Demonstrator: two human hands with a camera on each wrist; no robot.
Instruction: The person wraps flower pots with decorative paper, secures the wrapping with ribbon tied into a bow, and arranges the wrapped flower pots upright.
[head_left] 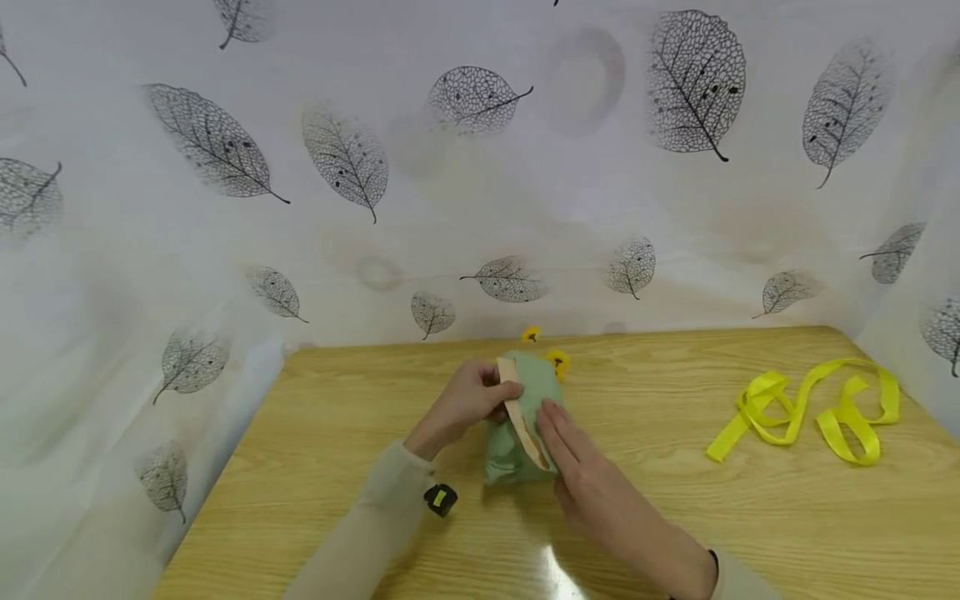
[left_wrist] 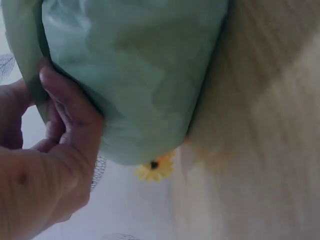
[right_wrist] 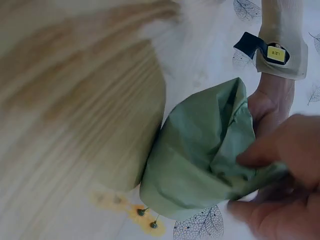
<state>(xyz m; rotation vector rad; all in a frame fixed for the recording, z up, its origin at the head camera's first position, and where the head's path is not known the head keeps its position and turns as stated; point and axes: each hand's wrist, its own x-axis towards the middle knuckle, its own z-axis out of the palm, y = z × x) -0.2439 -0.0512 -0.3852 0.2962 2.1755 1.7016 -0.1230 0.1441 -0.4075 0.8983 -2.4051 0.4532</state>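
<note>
A package in green wrapping paper (head_left: 538, 371) stands on the table, with a tan strip (head_left: 527, 429) running down its near face along an edge of the paper. My left hand (head_left: 468, 400) pinches that strip between thumb and fingers. In the left wrist view, the left fingers (left_wrist: 75, 105) are tucked behind the edge. My right hand (head_left: 592, 475) lays nearly straight fingers on the paper to the right of the strip. The right wrist view shows the thumb (right_wrist: 260, 150) against the crumpled, folded-in end of the wrapper (right_wrist: 200, 145).
Yellow flowers (head_left: 558, 362) show just behind the package. A loose yellow ribbon (head_left: 806, 400) lies curled on the right of the wooden table (head_left: 337, 400). A small black device with a yellow label (head_left: 440, 499) sits at the left wrist. A leaf-patterned curtain (head_left: 480, 183) hangs behind the table.
</note>
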